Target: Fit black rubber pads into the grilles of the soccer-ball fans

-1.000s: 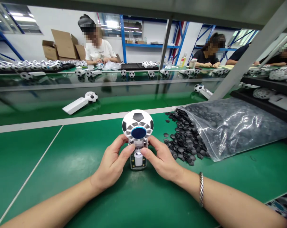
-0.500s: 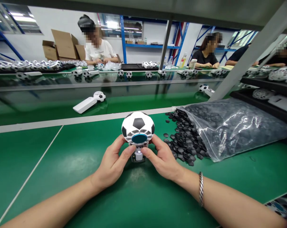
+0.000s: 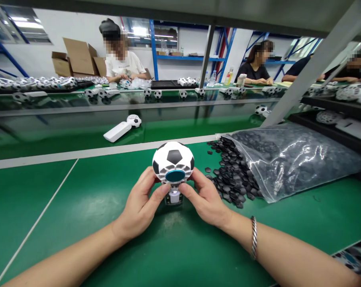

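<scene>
A white football-patterned device (image 3: 173, 154) with black pentagons and a blue-rimmed oval disc is held upright over the green table (image 3: 87, 207). Below its ball head, a lower part shows a white block and a small light. My left hand (image 3: 144, 201) grips the device from the left, thumb on the neck under the disc. From the right, my right hand (image 3: 206, 199) grips it the same way, its thumb near the other. Just beyond my right hand lies a pile of black pentagon pieces (image 3: 232, 175), spilling from a clear plastic bag (image 3: 294, 159).
Behind a pale edge strip, a green conveyor (image 3: 63, 137) carries a white football-headed device (image 3: 119, 130) and others. A slanted grey post (image 3: 312, 63) and black trays (image 3: 324, 119) stand at the right. Several people sit across the line.
The devices on the near conveyor have moved right, and those on the far lane have shifted slightly left. Both hands keep their hold on the football-patterned device, almost still.
</scene>
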`<act>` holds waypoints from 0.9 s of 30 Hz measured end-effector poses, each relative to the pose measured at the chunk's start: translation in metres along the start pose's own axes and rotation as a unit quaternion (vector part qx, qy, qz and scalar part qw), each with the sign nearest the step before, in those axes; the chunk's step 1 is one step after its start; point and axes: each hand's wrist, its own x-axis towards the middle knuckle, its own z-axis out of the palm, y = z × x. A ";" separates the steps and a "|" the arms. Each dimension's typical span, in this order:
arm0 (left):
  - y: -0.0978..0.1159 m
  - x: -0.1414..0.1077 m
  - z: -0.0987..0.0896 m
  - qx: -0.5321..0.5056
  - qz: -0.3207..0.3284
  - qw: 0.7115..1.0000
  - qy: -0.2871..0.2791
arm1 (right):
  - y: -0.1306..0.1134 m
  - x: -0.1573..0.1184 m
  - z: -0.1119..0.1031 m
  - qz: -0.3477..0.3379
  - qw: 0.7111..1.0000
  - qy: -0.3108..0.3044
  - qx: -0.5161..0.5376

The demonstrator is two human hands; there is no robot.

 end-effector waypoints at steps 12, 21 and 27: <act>0.001 0.001 0.003 -0.083 -0.068 0.994 -0.023 | 0.001 -0.001 0.002 0.035 0.999 -0.004 0.031; -0.004 -0.001 0.005 -0.133 -0.082 0.987 -0.021 | 0.003 -0.002 0.003 0.083 0.993 -0.012 0.080; -0.009 -0.003 0.007 -0.110 -0.041 0.992 0.036 | 0.004 -0.003 0.004 0.075 0.994 -0.015 0.081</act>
